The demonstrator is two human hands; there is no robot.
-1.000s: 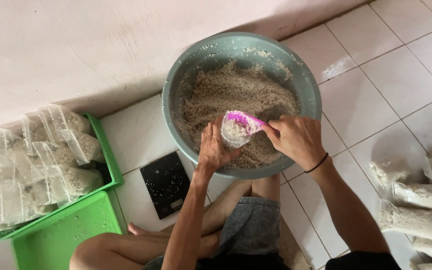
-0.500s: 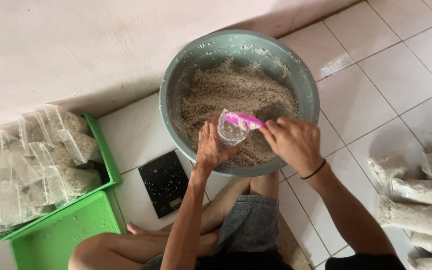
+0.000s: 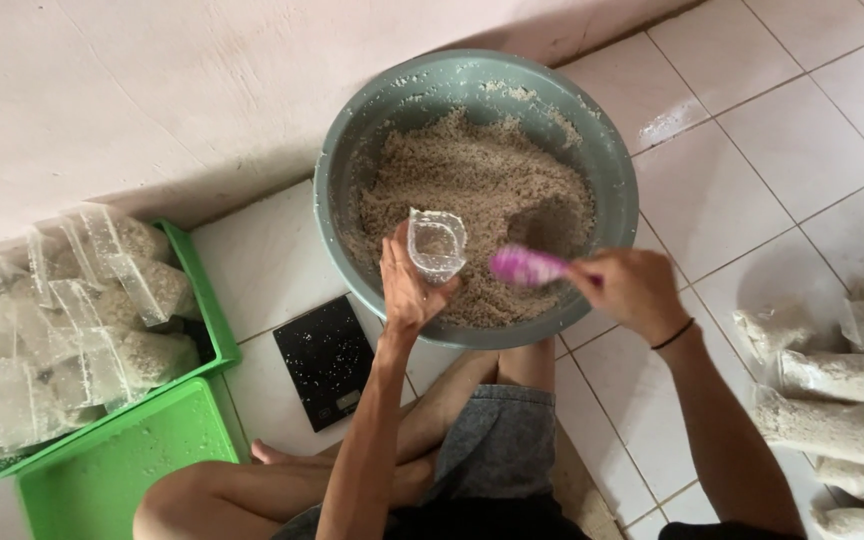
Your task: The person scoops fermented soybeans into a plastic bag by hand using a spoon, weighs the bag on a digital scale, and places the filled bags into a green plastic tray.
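Observation:
A large grey-green basin (image 3: 357,150) on the tiled floor holds a heap of pale brown grain (image 3: 472,190). My left hand (image 3: 407,290) holds a small clear plastic bag (image 3: 436,243) open above the grain, near the basin's front rim. My right hand (image 3: 632,290) grips a pink scoop (image 3: 527,266) to the right of the bag, apart from it, over the grain.
A black flat scale (image 3: 325,360) lies on the floor left of my knees. A green crate (image 3: 197,290) at the left is stacked with filled clear bags (image 3: 62,320), its green lid (image 3: 122,470) in front. More filled bags (image 3: 832,400) lie on the tiles at the right.
The pink scoop has moved away from the bag's mouth to the right and lower. The bag stays held over the grain in my left hand.

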